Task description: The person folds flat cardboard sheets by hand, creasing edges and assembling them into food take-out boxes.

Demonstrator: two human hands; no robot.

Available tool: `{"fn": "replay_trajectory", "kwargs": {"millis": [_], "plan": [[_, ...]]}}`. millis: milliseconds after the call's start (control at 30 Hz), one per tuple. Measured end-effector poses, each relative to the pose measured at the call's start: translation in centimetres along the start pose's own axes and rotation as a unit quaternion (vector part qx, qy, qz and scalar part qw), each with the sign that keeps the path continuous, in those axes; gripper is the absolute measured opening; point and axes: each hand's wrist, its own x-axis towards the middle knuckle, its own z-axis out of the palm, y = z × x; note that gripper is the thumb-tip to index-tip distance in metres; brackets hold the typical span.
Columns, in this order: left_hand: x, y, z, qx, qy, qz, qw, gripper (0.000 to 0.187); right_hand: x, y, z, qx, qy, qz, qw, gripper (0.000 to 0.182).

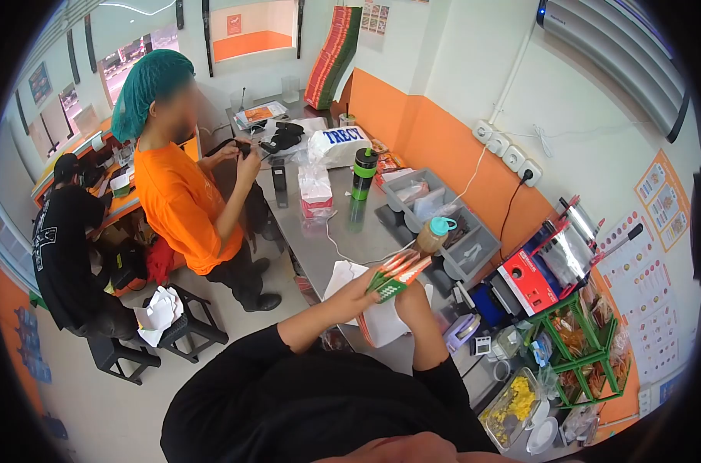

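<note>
My left hand (356, 297) is closed round the left end of a stack of folded red, orange and green printed packaging (397, 275), held above the metal table's near edge. My right hand (414, 303) is beside the stack's lower right side, close to white paper sheets (383, 322); its fingers are mostly hidden behind the packaging and paper. Just beyond the stack stands a brown bottle with a turquoise lid (435, 234). More white paper (342, 276) lies on the table to the left of the stack.
A person in an orange shirt (178, 202) stands across at the left, holding a small dark object. Another person in black (69, 247) sits farther left. On the metal table (308, 231) are a green bottle (363, 174), grey bins (462, 247) and a red sealing machine (529, 279).
</note>
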Motion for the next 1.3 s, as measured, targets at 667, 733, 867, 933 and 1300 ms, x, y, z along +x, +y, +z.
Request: {"fn": "replay_trajectory", "kwargs": {"millis": [667, 733, 867, 933, 1300], "plan": [[0.9, -8.8, -0.7, -0.098, 0.046, -0.419, 0.901, 0.056, -1.8, 5.3, 0.2, 0.456, -0.186, 0.376, 0.785, 0.069], [1.6, -11.9, -1.2, -0.091, 0.057, -0.422, 0.9, 0.057, -2.3, 6.1, 1.3, 0.485, -0.133, 0.379, 0.777, 0.071], [3.7, -21.5, -4.1, -0.026, 0.145, -0.363, 0.92, 0.048, -4.9, 11.5, 4.2, 0.334, -0.036, 0.364, 0.869, 0.07], [5.7, -24.6, -6.0, -0.055, 0.198, -0.348, 0.915, 0.046, -5.7, 12.2, 3.8, 0.094, -0.041, 0.353, 0.93, 0.07], [9.0, -30.7, -6.4, -0.058, 0.326, -0.4, 0.855, 0.039, -7.7, 10.6, 4.2, -0.275, -0.025, 0.386, 0.88, 0.06]]}}
